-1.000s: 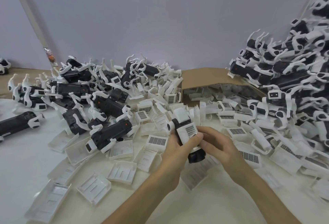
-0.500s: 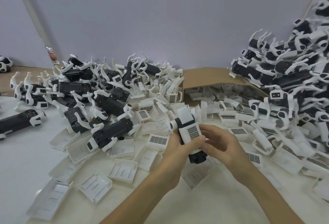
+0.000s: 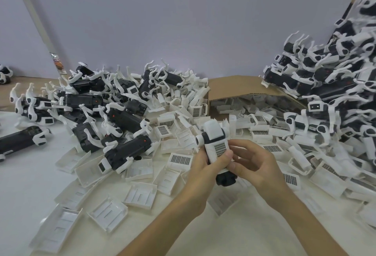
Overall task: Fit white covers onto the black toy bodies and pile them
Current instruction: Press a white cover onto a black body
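Head view. Gripped in the left hand, fingers curled round its back, thumb pressed on the white cover of a black toy body raised above the desk, black end down. Pinched low on its right side by the right hand, fingers curled.

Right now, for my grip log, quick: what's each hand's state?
Left hand: closed on the toy, thumb across it.
Right hand: closed on the same toy, near its black end.
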`<action>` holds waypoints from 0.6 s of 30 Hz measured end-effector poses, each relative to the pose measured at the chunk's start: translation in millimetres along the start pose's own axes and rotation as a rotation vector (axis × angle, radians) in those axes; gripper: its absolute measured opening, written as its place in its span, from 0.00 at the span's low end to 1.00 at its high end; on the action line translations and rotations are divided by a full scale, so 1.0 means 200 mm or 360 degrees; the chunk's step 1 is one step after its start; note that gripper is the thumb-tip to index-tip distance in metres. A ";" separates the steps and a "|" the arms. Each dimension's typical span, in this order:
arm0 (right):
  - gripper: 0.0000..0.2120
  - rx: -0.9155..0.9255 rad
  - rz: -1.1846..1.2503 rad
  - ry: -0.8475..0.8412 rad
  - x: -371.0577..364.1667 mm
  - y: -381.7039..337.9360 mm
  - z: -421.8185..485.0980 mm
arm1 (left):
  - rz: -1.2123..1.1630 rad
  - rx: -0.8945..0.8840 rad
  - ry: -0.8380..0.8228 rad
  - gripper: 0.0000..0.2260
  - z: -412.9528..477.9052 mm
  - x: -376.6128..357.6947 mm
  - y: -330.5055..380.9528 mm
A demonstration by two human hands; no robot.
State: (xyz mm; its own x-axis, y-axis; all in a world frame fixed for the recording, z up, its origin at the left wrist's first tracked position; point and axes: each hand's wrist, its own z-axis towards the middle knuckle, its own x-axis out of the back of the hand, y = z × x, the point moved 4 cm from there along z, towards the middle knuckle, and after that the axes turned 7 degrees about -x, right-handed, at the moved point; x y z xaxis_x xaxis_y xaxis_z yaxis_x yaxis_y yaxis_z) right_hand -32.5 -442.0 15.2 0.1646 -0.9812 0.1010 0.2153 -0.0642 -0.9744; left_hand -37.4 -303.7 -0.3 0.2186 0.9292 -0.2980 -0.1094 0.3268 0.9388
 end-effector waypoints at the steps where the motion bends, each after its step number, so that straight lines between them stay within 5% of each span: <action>1: 0.20 -0.0014 -0.0007 -0.0012 0.00 0.00 0.00 | -0.0012 0.0001 0.0001 0.11 0.00 0.00 0.00; 11: 0.15 0.0012 -0.0044 -0.0035 -0.01 -0.01 0.01 | -0.0150 0.0046 0.0000 0.19 0.00 -0.01 0.01; 18: 0.12 -0.0011 0.0034 0.0005 0.00 0.00 0.01 | -0.0218 0.0103 -0.0016 0.07 -0.01 -0.02 0.01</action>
State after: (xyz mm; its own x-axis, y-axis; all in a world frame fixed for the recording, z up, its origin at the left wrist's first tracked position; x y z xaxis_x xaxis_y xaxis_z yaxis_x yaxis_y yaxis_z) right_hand -30.1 -441.1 16.4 0.1660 -0.9829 0.0798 0.2049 -0.0448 -0.9778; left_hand -40.9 -305.7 1.7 0.2370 0.8747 -0.4228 -0.0149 0.4384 0.8986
